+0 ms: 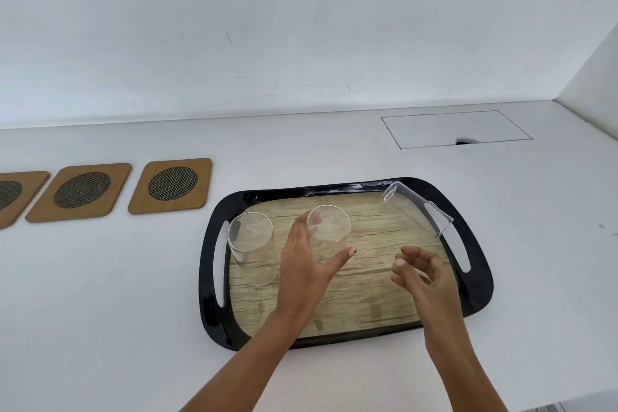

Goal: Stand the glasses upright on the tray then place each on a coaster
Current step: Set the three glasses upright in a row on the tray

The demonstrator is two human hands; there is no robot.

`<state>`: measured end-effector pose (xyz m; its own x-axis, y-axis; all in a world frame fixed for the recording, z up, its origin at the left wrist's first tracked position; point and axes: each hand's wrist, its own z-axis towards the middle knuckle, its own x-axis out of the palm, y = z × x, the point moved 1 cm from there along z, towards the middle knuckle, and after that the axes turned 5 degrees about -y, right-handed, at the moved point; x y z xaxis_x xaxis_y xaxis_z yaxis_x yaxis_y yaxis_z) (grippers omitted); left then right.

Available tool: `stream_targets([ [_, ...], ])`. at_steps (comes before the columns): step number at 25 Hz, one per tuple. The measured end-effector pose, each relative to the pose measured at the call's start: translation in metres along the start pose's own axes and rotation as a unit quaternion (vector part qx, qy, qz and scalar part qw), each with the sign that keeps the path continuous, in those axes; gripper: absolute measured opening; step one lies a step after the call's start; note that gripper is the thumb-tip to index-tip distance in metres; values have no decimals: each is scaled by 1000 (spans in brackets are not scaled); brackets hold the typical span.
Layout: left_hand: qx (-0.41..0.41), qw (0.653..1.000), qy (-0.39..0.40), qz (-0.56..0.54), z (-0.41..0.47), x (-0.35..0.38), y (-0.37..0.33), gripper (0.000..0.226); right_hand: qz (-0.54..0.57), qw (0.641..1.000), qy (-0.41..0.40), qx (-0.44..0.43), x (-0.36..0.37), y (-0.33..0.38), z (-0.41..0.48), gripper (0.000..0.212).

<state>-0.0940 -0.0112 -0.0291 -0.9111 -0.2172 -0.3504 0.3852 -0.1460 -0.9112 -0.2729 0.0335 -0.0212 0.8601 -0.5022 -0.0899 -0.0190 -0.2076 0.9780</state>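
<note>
A black tray (pixel 475 281) with a wood-look floor lies on the white counter. Two clear glasses stand upright on it: one at the left (pixel 252 246), one in the middle (pixel 331 231). My left hand (pixel 306 261) wraps around the middle glass, thumb on its near side. A third glass (pixel 416 206) lies tilted on its side against the tray's far right rim. My right hand (pixel 423 273) hovers over the tray's right part with fingers curled and apart, holding nothing. Three wooden coasters with mesh centres lie to the left: (pixel 172 186), (pixel 82 191), (pixel 10 194).
A white wall rises behind the counter, with a side wall at the far right. A rectangular flush panel (pixel 456 129) with a small dark notch is set into the counter behind the tray.
</note>
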Motion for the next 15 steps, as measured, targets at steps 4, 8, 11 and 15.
stream_targets([
  [4, 28, 999, -3, 19, -5, -1, -3, 93, -134, 978, -56, -149, -5, 13, 12, 24],
  [8, 191, 977, -68, 70, -11, -6, -16, 83, -285, 917, -112, -254, -12, 18, 48, 52],
  [11, 311, 942, -73, 103, -16, -3, -25, 64, -386, 888, -73, -240, -14, 14, 76, 69],
  [15, 348, 931, -35, 106, -22, 8, -38, 50, -441, 868, -32, -224, -16, 6, 94, 73],
])
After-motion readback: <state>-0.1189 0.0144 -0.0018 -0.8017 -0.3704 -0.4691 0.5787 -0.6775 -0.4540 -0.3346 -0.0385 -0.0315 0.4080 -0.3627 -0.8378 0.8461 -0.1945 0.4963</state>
